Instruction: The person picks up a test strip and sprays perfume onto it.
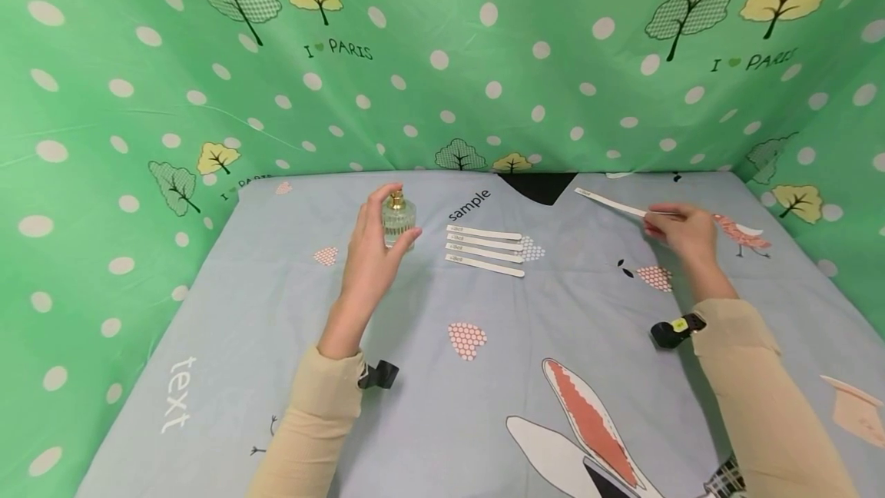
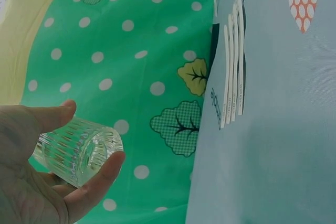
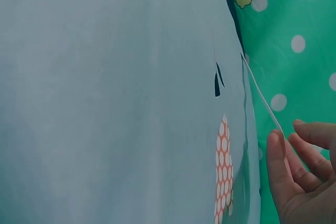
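Note:
My left hand (image 1: 369, 252) grips a clear ribbed glass perfume bottle (image 1: 401, 215) with a gold neck, the index finger over its top. In the left wrist view the bottle (image 2: 79, 150) is tilted on its side in that frame, its base toward the strips. On the right, my right hand (image 1: 686, 237) pinches one end of a long white paper test strip (image 1: 611, 204), whose far end points left and away from me. The same strip (image 3: 265, 100) shows edge-on in the right wrist view. Between the hands, several similar white paper strips (image 1: 484, 247) lie roughly parallel on the cloth.
A grey-blue printed cloth (image 1: 415, 406) covers the table, with hearts, a rabbit and lettering on it. Behind the table's far edge hangs a green dotted curtain (image 1: 387, 114) with trees. A small black camera (image 1: 669, 334) is strapped at the right wrist.

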Action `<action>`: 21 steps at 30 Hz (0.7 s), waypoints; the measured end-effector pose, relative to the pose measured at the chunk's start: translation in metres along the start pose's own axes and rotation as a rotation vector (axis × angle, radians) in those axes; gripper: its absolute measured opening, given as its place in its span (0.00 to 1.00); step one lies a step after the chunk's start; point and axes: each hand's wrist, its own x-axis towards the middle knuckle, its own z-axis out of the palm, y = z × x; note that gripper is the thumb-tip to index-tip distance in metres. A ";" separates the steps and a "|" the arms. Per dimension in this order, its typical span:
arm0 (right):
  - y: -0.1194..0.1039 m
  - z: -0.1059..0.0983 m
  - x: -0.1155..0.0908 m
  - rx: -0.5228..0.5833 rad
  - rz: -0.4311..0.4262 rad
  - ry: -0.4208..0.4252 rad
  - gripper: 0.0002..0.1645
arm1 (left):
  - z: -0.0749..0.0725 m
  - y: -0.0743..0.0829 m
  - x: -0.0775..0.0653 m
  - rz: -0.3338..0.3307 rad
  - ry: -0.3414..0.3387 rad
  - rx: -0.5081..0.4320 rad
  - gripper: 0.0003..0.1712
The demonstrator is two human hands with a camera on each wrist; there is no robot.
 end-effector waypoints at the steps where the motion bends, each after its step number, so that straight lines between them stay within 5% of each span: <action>1: 0.000 -0.001 0.000 0.000 0.003 0.000 0.22 | 0.000 0.000 0.000 0.000 0.000 -0.001 0.39; 21: -0.005 0.002 -0.005 0.007 -0.024 0.001 0.23 | -0.001 0.000 -0.001 0.021 0.012 0.000 0.39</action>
